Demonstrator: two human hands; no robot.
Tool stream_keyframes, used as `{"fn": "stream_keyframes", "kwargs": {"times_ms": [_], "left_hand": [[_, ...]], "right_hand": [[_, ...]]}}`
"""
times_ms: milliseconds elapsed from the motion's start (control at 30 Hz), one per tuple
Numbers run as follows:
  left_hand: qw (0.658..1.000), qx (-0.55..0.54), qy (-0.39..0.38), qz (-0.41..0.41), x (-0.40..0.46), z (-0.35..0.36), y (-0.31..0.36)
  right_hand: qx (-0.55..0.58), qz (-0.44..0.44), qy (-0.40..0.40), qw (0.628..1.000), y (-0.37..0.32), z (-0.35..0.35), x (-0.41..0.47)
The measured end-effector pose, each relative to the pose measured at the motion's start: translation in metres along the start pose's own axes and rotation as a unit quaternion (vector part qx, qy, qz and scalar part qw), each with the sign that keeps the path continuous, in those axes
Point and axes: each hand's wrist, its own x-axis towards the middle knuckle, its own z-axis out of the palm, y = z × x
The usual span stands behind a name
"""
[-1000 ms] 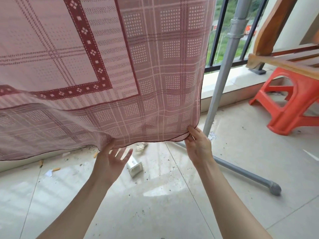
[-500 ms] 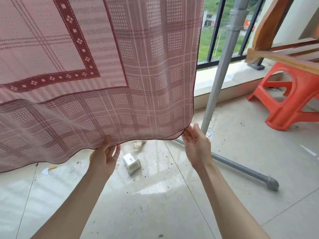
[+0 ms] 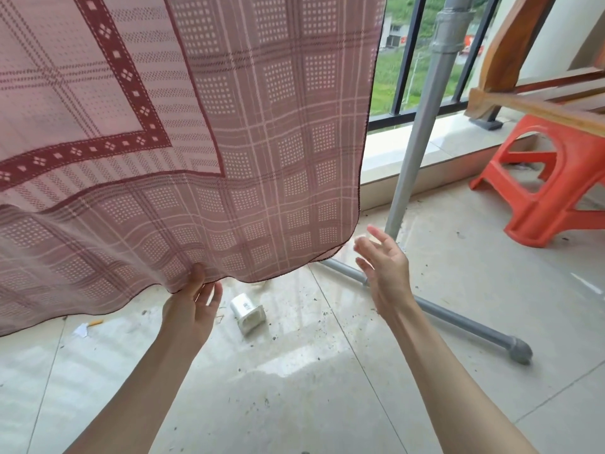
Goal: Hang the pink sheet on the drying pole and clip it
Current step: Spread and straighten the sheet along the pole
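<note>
Tiled balcony floor [image 3: 294, 404], pale and glossy, scattered with grit and small scraps; a black railing [image 3: 406, 77] along the far edge, greenery visible beyond it.

Pink sheet [image 3: 229, 142]: hangs down from above the top of the view, covering the upper left and centre. Checked weave with a dark red patterned band. Its lower hem sags in a curve above the floor; its right edge falls free, just left of the grey upright pole [image 3: 422, 119]. The point of attachment overhead is out of view.

Left hand [image 3: 191, 309]: raised to the lower hem, thumb on the near face of the cloth, the hem pinched between thumb and fingers; remaining fingers show loosely extended below the hem.

Right hand [image 3: 384, 267]: fingers spread and straight, palm turned left, holding nothing. It stands just beside the sheet's lower right corner, apart from it.

Grey base bar [image 3: 458, 319]: lies on the floor, running from under the sheet's corner to the right, ending in a capped elbow.

White plastic holder [image 3: 247, 311]: on its side on the floor between the two forearms.

Orange plastic stool [image 3: 553, 188]: near the right edge, with wooden planks [image 3: 540, 103] lying across its top.
</note>
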Motion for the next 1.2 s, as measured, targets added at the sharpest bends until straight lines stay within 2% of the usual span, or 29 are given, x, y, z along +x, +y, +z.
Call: {"fn": "stream_keyframes", "kwargs": {"times_ms": [133,200,333,433,533,900,1200], "left_hand": [[1.0,0.005,-0.011,-0.004,0.002,0.002,-0.004],[1.0,0.008,-0.003,-0.001,0.002,0.0,-0.003],[1.0,0.012,0.004,0.005,0.002,-0.005,0.002],[1.0,0.016,0.007,0.007,0.002,-0.008,0.006],[1.0,0.015,0.006,0.006,0.003,-0.011,0.008],[1.0,0.012,-0.005,0.014,0.007,0.001,0.006],[0.998,0.054,-0.014,0.027,0.001,0.014,-0.01]], "right_hand": [[0.002,0.058,-0.138,0.989,0.009,0.011,0.002],[-0.011,0.078,-0.167,0.983,0.014,0.019,0.006],[0.032,0.116,-0.191,0.974,0.022,0.039,0.013],[0.117,0.123,-0.151,0.974,0.025,0.051,0.015],[0.148,0.112,-0.103,0.977,0.026,0.048,0.014],[0.097,0.084,-0.03,0.991,0.024,0.003,0.023],[0.088,0.114,0.011,0.989,0.028,-0.017,0.024]]}}
